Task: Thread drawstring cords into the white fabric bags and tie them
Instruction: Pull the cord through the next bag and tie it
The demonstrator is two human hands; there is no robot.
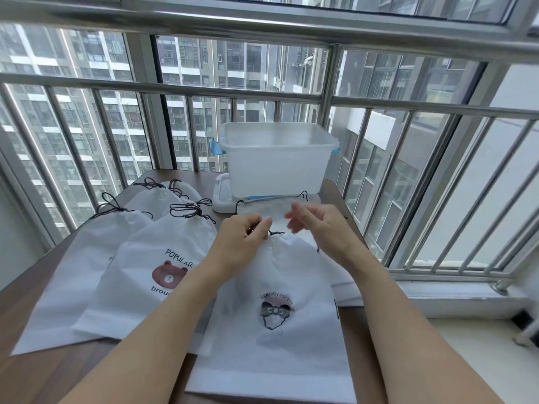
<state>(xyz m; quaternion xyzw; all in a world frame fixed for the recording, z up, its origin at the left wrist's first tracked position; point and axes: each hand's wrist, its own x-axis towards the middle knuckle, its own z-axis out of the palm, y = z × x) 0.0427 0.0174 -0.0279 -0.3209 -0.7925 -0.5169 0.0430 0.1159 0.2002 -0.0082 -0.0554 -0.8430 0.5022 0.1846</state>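
From the head view, a white bag [280,290] printed "Especially for you" over a black bow drawing is lying flat on the brown worktop [43,371], nearest the person, with its mouth gathered at the far end. The left hand [245,237] is pinching the dark drawstring cord [275,233] at that gathered mouth, its grip closed tight on the cord. The right hand [318,225] is hovering just beside the mouth with its fingers loosely spread and blurred, its grip open and holding nothing that shows. To the left, a second bag [151,275] reading "POPULAR" above a brown bear face, with partly hidden lettering below, is lying overlapped by the left forearm, its black cord [189,211] looped at the top. More white bags [87,258] with tied cords are lying further left and behind. A translucent plastic bin [277,161] with blue clips is sitting at the worktop's far edge, near the railing [175,91].
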